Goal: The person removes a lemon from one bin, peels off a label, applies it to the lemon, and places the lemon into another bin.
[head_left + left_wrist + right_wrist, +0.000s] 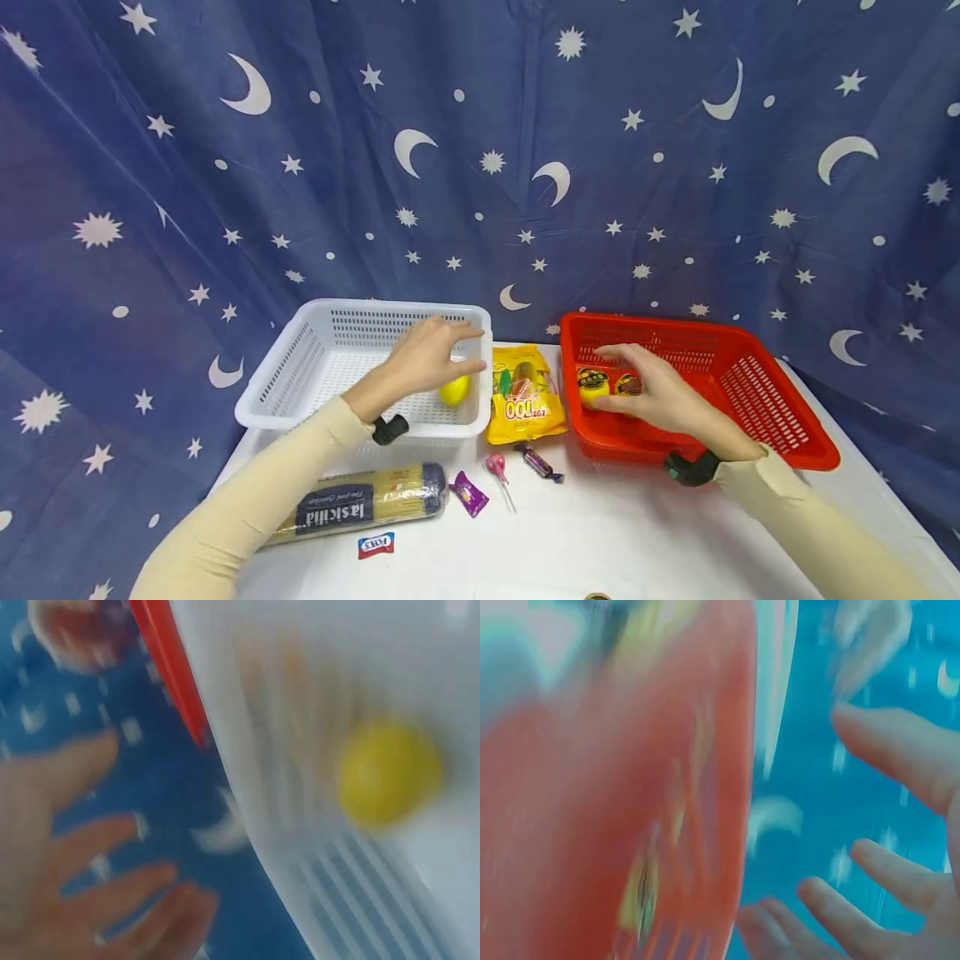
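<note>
My left hand (pixel 429 357) hovers over the right side of a white plastic basket (pixel 296 400), thumb and fingers apart with nothing between them. A lemon-like yellow fruit (pixel 454 392) lies in that basket below the hand; the left wrist view shows the yellow fruit (pixel 388 774) apart from the fingers. Over the left part of a red plastic basket (pixel 772 400) is my right hand (pixel 663 396), its fingers spread and holding nothing in the right wrist view. Two round yellow items with dark labels (pixel 592 380) sit in the red basket, partly hidden behind this hand.
A yellow snack bag (pixel 525 417) stands between the baskets. In front lie a dark wrapped candy (pixel 538 461), a pink lollipop (pixel 496 465), a purple candy (pixel 468 494), a spaghetti pack (pixel 390 497) and a small red-and-blue wrapper (pixel 376 545). A starry curtain (pixel 480 167) hangs behind.
</note>
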The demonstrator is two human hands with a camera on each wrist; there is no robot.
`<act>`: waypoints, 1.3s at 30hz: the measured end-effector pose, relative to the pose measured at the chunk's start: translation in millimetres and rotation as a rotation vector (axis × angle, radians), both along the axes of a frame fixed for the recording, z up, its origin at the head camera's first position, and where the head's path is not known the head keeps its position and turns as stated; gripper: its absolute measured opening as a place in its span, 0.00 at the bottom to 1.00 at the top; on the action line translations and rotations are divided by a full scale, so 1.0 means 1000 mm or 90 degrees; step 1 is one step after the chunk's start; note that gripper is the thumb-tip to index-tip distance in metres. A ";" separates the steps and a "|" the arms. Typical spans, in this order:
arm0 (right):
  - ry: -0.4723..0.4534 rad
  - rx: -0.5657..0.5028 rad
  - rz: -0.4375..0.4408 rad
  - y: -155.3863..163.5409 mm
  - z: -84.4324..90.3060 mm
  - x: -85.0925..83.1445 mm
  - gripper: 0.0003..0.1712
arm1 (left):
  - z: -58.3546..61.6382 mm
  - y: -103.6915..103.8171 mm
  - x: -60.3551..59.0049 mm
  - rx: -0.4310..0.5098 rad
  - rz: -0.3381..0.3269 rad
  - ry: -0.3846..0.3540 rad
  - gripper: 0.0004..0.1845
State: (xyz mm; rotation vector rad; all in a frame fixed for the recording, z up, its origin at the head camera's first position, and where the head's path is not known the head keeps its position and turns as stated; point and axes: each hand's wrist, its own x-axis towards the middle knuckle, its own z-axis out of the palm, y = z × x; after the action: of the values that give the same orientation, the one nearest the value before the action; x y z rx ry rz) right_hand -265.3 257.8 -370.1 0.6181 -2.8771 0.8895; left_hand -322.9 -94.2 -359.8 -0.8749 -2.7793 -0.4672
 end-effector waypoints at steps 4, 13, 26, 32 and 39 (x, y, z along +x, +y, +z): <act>0.072 -0.025 0.063 -0.049 -0.014 0.016 0.35 | 0.001 -0.026 -0.035 -0.070 0.001 -0.108 0.34; 0.174 -0.010 0.138 -0.115 -0.047 0.026 0.23 | -0.024 -0.021 -0.070 -0.215 -0.029 -0.252 0.41; 0.160 -0.003 0.141 -0.126 -0.061 0.033 0.23 | -0.044 -0.017 -0.070 -0.150 -0.041 -0.308 0.39; 0.141 0.000 0.133 -0.126 -0.060 0.034 0.23 | -0.044 -0.015 -0.069 -0.163 -0.039 -0.285 0.38; 0.137 -0.009 0.132 -0.124 -0.060 0.037 0.25 | -0.034 -0.023 -0.067 -0.145 -0.043 -0.222 0.37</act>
State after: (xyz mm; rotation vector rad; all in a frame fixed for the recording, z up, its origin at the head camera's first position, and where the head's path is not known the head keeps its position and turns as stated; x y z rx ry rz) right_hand -228.1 133.6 -430.2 0.9613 -2.6487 0.8091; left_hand -389.7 -116.7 -394.1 -1.0248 -3.1786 -0.3461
